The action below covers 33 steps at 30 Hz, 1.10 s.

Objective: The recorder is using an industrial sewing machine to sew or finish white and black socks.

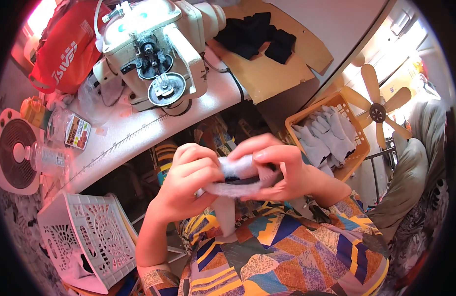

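My left hand [188, 177] and my right hand [282, 167] both grip a light grey, soft knit piece [238, 187], like a sock, holding its rounded opening spread in front of my lap. A dark band shows inside the opening, and a long pale part hangs below. The fingers of my right hand are a little blurred along the top edge. Above my hands, on the white table [119, 155], stands an off-white sewing machine [188, 64] with round metal discs at its front.
Right: orange crate [361, 148] of grey knit pieces, fan [377, 112], draped cloth [400, 187]. Behind: black cloth [243, 34] on cardboard [252, 84]. Left: red bag [55, 54], small fan [16, 143], plastic bottle [50, 159], white basket [105, 227].
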### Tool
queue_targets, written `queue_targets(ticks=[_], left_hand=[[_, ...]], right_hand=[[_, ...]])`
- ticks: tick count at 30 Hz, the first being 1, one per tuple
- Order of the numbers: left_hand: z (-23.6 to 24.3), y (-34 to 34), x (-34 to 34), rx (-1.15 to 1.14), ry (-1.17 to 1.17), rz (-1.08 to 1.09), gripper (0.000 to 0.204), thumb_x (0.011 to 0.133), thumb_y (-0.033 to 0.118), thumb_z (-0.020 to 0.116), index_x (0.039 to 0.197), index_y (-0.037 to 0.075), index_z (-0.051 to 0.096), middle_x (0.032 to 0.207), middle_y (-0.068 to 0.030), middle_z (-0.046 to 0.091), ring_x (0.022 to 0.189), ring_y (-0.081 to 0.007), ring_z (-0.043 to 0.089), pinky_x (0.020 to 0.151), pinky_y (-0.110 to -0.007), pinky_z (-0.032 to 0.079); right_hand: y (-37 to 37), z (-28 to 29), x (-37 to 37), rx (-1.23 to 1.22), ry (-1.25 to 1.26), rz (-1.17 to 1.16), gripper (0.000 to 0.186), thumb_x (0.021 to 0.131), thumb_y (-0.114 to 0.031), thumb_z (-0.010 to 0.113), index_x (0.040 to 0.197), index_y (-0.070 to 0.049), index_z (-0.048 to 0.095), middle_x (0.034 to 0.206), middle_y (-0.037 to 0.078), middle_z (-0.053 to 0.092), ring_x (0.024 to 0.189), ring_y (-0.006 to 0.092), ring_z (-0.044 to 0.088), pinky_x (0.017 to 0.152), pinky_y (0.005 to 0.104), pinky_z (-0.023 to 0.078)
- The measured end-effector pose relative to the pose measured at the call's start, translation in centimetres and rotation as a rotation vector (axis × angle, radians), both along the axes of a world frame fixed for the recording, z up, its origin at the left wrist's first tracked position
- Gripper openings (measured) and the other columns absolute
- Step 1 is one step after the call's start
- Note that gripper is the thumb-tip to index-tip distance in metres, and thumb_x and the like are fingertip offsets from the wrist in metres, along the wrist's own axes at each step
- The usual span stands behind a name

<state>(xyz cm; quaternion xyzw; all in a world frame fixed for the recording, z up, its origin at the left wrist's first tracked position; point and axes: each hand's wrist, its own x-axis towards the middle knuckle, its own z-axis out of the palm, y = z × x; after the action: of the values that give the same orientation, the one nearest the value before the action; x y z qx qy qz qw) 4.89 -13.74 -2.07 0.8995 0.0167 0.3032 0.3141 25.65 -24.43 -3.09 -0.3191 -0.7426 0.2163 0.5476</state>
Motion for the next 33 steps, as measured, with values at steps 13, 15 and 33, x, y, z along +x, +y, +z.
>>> queue_targets(ticks=[13,15,33], left_hand=[[3.0,-2.6,-0.1,0.417,0.223,0.178,0.022,0.061,0.021,0.07,0.077,0.015,0.056,0.092,0.0057,0.058,0.112,-0.0249,0.045,0.094,-0.045,0.029],[3.0,-2.2,-0.5,0.532,0.257,0.222,0.017,0.065,0.02,0.067,0.077,0.017,0.055,0.092,0.0063,0.058,0.114,-0.0243,0.045,0.095,-0.044,0.028],[1.0,0.4,-0.7,0.32,0.138,0.318,0.019,0.06,0.006,0.071,0.075,0.008,0.058,0.084,-0.0019,0.06,0.096,-0.0248,0.057,0.079,-0.035,0.047]], right_hand=[[0.3,0.5,-0.2,0.154,-0.414,-0.057,0.022,0.07,-0.018,0.075,0.086,-0.009,0.063,0.087,0.003,0.061,0.077,0.0236,0.06,0.066,0.0346,0.048],[0.2,0.5,0.3,0.101,-0.522,-0.111,0.024,0.072,-0.023,0.074,0.089,-0.01,0.063,0.086,0.003,0.061,0.081,0.0227,0.059,0.072,0.0351,0.045],[7.9,2.5,8.8,0.349,-0.595,-0.608,0.007,0.077,-0.009,0.069,0.078,-0.011,0.062,0.084,0.003,0.062,0.084,0.0229,0.057,0.08,0.0362,0.044]])
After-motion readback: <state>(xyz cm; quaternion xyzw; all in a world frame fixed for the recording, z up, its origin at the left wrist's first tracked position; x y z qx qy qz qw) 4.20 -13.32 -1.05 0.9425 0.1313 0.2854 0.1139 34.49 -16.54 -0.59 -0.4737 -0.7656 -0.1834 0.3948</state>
